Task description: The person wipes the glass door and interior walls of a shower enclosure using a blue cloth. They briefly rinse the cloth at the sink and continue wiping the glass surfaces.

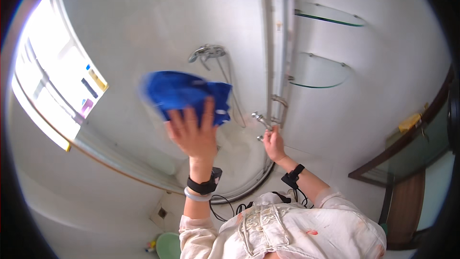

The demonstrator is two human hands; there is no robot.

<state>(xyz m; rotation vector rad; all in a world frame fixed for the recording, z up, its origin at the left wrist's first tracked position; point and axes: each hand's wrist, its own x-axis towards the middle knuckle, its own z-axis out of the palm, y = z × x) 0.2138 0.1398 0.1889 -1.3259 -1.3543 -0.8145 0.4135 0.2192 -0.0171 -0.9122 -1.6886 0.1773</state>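
Slightly blurred, my left hand [194,132] is up in front of the curved glass shower panel [158,43] with a blue cloth [184,93] under its fingers. The cloth appears held flat to the glass, its upper left edge smeared by motion. My right hand [274,145] is closed around the lower end of a metal door handle [262,120] at the edge of the enclosure. Behind the glass, a chrome shower mixer [208,52] with a hanging hose shows on the wall, beyond the cloth.
Two glass corner shelves [330,17] are fixed on the right wall. A bright window [48,72] with items on its sill is at left. A dark-framed door [402,153] stands at right, and a green basin [168,245] sits low on the floor.
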